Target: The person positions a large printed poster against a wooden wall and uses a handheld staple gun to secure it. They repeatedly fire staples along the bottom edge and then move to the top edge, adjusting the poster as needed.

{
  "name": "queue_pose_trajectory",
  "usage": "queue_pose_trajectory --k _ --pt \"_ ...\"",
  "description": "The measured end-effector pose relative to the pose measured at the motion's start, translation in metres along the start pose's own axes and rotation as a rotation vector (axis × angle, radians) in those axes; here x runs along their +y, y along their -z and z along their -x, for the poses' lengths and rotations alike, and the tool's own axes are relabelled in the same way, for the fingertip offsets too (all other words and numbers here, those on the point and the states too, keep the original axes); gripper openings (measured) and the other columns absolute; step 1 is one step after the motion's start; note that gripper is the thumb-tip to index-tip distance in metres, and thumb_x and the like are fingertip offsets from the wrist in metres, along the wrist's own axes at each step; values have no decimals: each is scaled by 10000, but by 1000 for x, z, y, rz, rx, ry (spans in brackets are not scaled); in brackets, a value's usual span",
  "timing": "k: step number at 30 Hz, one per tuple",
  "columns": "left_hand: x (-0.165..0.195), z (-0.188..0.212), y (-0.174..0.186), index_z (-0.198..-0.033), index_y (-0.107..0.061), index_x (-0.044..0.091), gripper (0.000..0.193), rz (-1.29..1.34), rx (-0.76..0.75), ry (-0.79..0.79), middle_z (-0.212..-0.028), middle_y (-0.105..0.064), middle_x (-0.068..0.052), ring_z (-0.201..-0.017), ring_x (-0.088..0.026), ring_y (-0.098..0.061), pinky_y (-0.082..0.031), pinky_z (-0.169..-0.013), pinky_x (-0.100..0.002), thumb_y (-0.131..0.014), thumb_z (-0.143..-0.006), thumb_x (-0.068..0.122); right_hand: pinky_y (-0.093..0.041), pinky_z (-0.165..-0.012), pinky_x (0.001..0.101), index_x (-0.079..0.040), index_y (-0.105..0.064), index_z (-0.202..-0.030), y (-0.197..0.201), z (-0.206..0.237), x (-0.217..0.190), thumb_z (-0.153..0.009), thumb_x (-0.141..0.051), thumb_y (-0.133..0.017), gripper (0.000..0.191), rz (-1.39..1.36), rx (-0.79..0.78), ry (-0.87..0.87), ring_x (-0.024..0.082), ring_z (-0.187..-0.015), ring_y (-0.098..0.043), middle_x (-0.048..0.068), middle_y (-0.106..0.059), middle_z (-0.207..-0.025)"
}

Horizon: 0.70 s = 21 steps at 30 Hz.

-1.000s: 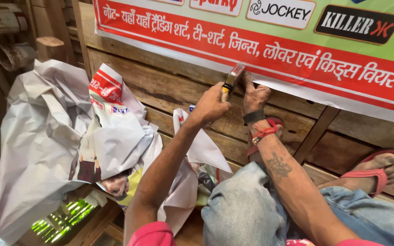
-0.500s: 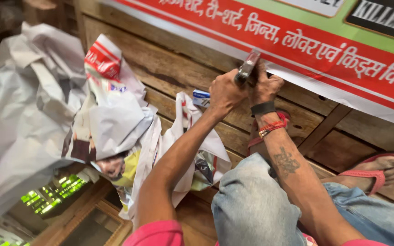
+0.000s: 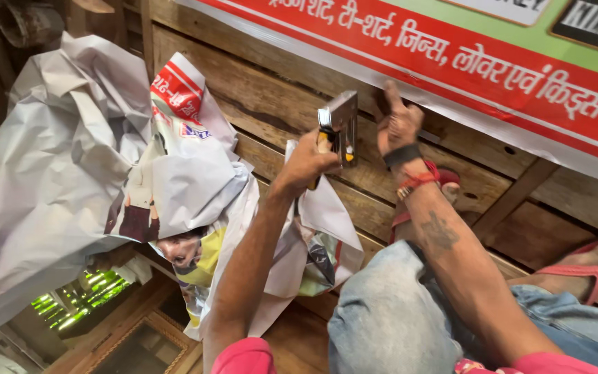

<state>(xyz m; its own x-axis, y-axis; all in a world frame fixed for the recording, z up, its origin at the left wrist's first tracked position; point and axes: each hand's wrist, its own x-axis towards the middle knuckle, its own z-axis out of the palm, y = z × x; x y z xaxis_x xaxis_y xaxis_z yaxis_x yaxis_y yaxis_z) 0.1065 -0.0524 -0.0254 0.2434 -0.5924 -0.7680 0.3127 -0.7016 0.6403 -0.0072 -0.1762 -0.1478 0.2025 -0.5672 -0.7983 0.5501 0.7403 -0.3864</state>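
My left hand [image 3: 309,163] grips a metal staple gun [image 3: 340,121] by its yellow-and-black handle and holds it over the wooden planks [image 3: 271,97], just below the banner's edge. My right hand [image 3: 397,125], with a black band and red thread at the wrist, presses its fingers on the silver lower edge of a red and green printed banner [image 3: 493,69]. The two hands are close together, with the staple gun between them.
Crumpled white and printed sheets [image 3: 70,173] lie heaped at the left over the planks. My knee in light jeans [image 3: 389,312] is below the hands. A foot in a red sandal [image 3: 590,270] rests at the right. A gap below the planks shows green lights [image 3: 70,305].
My left hand has drawn the staple gun down and away from the banner's edge. My right hand stays pressed on that edge. The view has tilted lower.
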Motion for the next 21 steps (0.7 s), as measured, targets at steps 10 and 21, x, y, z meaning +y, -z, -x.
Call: queue_pose_trajectory --k 10,21 --pt "65 -50 29 -1125 -612 19 412 -550 21 -94 -856 -659 -96 -760 -195 -613 -527 -701 -334 -675 -726 102 -601 -905 282 15 -703 -1085 -37 -13 35 -845 -132 -864 324 287 -43 333 133 -958 -726 76 -750 -1077" --pt "64 -76 33 -1094 -577 32 342 -805 -1 5 -991 -696 -224 -986 -408 -674 -526 -860 -451 -627 -761 91 -591 -800 311 43 -750 -980 -33 -15 37 -850 -263 -901 366 447 54 283 150 -820 -668 125 -763 -1028"
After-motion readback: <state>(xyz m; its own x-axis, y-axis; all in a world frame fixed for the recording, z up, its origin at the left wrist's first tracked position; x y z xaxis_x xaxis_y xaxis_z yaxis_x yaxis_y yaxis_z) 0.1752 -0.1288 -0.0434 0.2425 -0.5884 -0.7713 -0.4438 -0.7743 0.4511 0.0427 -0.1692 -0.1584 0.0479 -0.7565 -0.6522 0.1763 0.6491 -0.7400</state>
